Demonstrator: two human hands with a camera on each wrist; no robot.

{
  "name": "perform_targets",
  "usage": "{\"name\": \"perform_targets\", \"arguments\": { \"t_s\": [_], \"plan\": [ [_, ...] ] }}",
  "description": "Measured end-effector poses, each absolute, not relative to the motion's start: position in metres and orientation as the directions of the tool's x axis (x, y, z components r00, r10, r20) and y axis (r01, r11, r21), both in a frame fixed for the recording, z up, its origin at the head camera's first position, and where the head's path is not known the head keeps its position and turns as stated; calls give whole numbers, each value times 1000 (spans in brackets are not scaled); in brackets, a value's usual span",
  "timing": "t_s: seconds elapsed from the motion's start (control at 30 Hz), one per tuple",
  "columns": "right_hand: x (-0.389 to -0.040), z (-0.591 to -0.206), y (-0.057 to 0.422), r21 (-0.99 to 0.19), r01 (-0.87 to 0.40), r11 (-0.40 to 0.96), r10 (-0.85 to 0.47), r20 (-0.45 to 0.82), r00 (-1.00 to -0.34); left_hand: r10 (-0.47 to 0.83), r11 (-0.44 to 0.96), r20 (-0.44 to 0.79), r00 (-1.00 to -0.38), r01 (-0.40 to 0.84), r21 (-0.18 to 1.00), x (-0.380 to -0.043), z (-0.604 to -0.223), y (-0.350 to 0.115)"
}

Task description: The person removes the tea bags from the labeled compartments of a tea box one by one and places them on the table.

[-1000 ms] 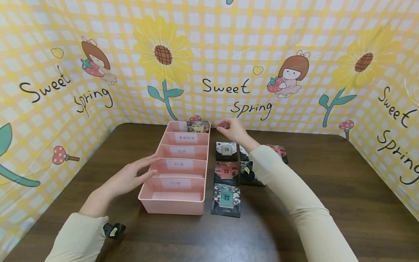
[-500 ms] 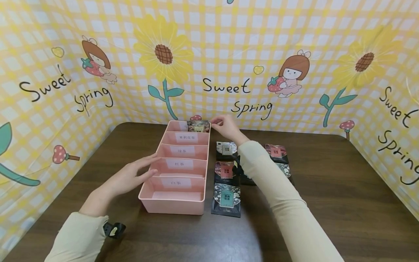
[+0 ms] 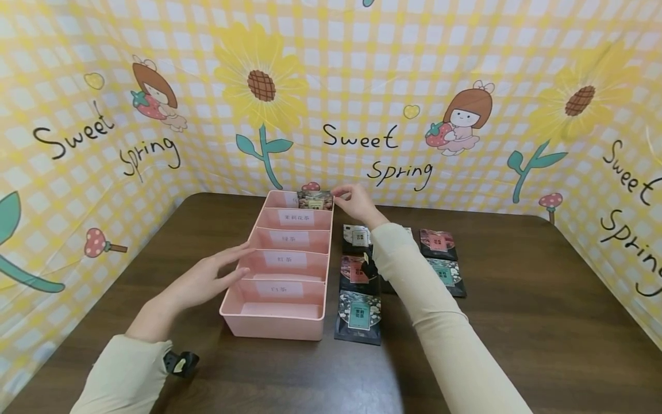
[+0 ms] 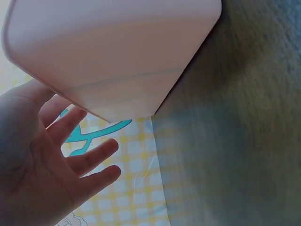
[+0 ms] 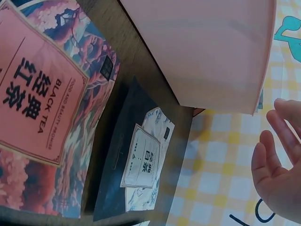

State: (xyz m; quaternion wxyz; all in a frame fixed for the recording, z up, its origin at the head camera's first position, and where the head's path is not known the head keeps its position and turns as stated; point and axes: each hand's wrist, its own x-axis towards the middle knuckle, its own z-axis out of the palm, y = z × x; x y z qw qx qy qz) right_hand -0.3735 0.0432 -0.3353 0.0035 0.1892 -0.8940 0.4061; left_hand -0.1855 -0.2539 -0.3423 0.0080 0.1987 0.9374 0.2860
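A long pink divided box (image 3: 274, 329) stands on the table, its compartments bearing white paper labels. In its rearmost compartment a patterned tea packet (image 3: 316, 199) stands at the right side. My left hand (image 3: 199, 283) rests at the box's left rim, fingers spread and relaxed; the left wrist view shows some fingertips (image 4: 112, 147) hanging free below the rim. At the back right corner is my right hand (image 3: 358, 203), its fingertips right by the rim and the packet's edge. In the right wrist view a sliver of that packet pokes past the box wall, and the fingers (image 5: 263, 160) are loosely bent.
Right of the box lie flat tea packets: a teal-labelled packet (image 3: 358, 316), a red black-tea packet (image 5: 42, 99) and a white-tea packet (image 5: 141, 162). Farther right are another red packet (image 3: 437, 244) and a teal one (image 3: 449, 275). A checked cloth (image 3: 331, 69) hangs behind.
My right hand has moved left, from beside the box to its back right corner at the packet's edge. The left hand has stayed at the rim.
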Motion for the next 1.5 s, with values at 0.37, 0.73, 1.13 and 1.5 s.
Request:
{"name": "perform_targets", "arguments": {
  "t_s": [0.37,0.73,1.13,1.5],
  "plan": [
    [-376,-336,37,-704,-316,635,-336,117,-935,378,761,105,-920,373,530,-186,-344,-254],
    [-378,-339,32,-696,-306,649,-320,114,-940,372,762,100,-923,365,535,-186,-345,-255],
    [-381,-343,29,-685,-322,653,-334,121,-935,367,759,95,-925,358,544,-185,-345,-254],
    [-375,-343,26,-708,-339,620,-346,141,-928,365,760,95,-926,355,544,-186,-345,-255]
  ]
}}
